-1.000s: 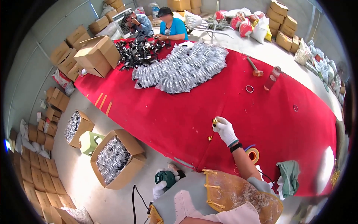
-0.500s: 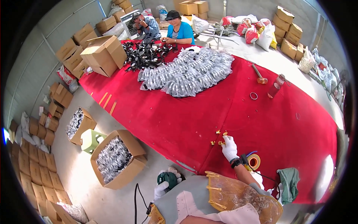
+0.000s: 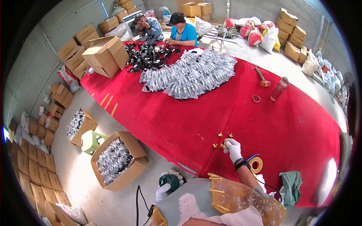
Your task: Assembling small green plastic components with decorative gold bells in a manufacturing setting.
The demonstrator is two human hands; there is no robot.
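Note:
My right hand, in a white glove, is over the red table with its fingers pinched at a small gold-coloured metal piece. Other small gold-coloured pieces lie close by, one of them just beyond the fingertips. Low in the view and off the table edge, my left hand, also white-gloved, is wrapped round a dark green rounded thing whose kind I cannot make out. A roll of yellow tape lies beside my right wrist.
On the red table lie bagged ring-shaped parts, black parts, a hammer and a bottle. Two people sit at the far end. Left of the table, an open carton and a green stool stand on the floor.
My right hand has drawn back slightly toward me, from the far gold-coloured piece to a nearer one. That far piece now lies apart from my fingers. My left hand has stayed put.

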